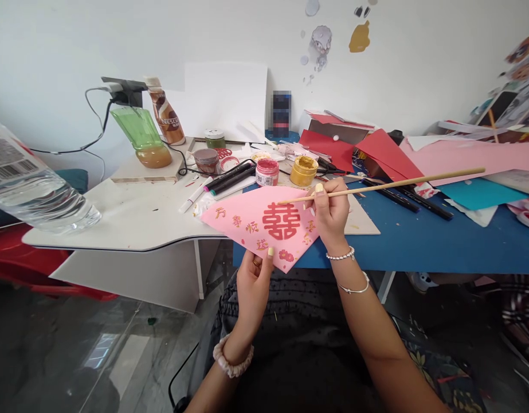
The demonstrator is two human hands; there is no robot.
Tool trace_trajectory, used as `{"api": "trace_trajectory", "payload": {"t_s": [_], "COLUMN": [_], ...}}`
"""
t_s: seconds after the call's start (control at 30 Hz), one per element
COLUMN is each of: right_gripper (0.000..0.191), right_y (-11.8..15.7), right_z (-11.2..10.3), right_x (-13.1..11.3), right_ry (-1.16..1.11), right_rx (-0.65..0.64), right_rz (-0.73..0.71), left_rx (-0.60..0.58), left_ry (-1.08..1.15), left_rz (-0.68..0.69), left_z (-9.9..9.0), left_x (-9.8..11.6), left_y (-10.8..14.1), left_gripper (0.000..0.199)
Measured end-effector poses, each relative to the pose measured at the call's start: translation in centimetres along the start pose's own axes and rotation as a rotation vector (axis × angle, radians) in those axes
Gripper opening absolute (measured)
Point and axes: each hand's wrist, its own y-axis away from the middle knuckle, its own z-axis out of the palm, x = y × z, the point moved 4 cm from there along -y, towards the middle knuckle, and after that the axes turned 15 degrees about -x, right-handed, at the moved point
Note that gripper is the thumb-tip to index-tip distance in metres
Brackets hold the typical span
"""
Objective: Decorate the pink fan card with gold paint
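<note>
"Two pinches, then?"

"Yes: the left hand's (pixel 254 281) fingers grip the near edge of a pink paper sheet (pixel 256 221) with red and gold characters; the right hand's (pixel 332 215) pinch a thin tan wooden stick (pixel 384 185), tip over the sheet."

"Beyond the sheet?"

"Just behind, a round red jar (pixel 267 173) and round yellow jar (pixel 304 172); farther left, a brown labelled bottle (pixel 166 117)."

The angular pink paper sheet (pixel 258 226) bore red and gold characters (pixel 281 220); the slim wooden stick (pixel 393 184) was pale tan.
</note>
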Motion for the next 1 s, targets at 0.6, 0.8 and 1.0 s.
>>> {"api": "trace_trajectory", "payload": {"t_s": [0.6,0.8,1.0], "right_gripper": [0.016,0.017,0.017], "right_y": [0.59,0.6,0.6], "right_z": [0.18,0.11,0.01], "right_x": [0.23,0.18,0.24], "right_ry": [-0.046,-0.004,0.009], "right_rx": [-0.025,-0.021,-0.004], "right_rz": [0.09,0.083,0.102], "left_rx": [0.01,0.01,0.006], "left_ry": [0.051,0.06,0.059], "left_rz": [-0.027,-0.029,-0.031], "left_z": [-0.27,-0.3,-0.25], "left_x": [-0.69,-0.78,-0.74], "left_y": [-0.13,-0.15,-0.14], "left_gripper": [0.035,0.035,0.034]}}
